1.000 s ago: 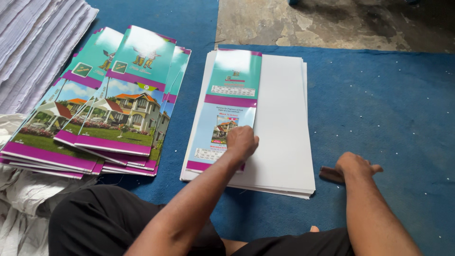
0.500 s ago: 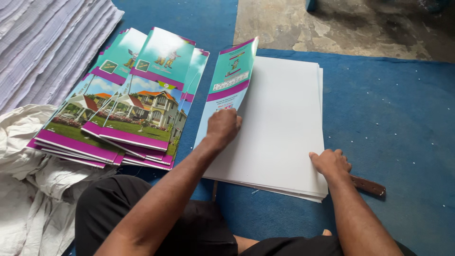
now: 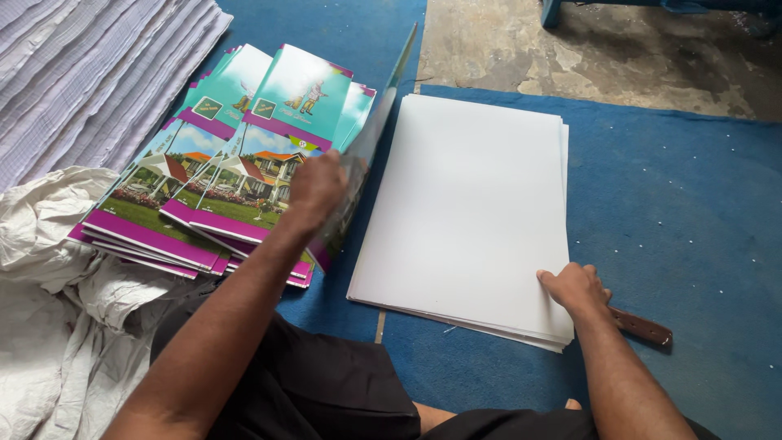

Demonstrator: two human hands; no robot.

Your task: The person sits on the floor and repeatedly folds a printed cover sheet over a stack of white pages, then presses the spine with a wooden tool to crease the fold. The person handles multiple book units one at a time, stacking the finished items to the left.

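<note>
1. The left hand (image 3: 316, 189) grips one printed cover sheet (image 3: 366, 155), fingers closed on its lower part, and holds it lifted on edge, so that only its thin side and a strip of its face show. The right hand (image 3: 575, 287) lies flat with loosely curled fingers on the near right corner of the white stack (image 3: 468, 204), pressing it down and gripping nothing.
2. The white stack, the landmark here, lies on the blue carpet (image 3: 684, 220). The lifted cover sheet stands just left of the stack's left edge, between it and the fanned pile of covers (image 3: 220, 179), which shows teal tops, a house scene and purple bands.
3. A brown-handled tool (image 3: 642, 326) lies on the carpet just right of the stack's near corner, partly hidden by the right wrist.
4. Left of the cover pile lies crumpled white cloth (image 3: 57, 277); beyond it, ribbed pale sheets (image 3: 90, 73).
5. Judged from this, the step in hand is moving one cover sheet across between stack and pile. Setting it down squarely would call for a steady stack and edges kept aligned.
</note>
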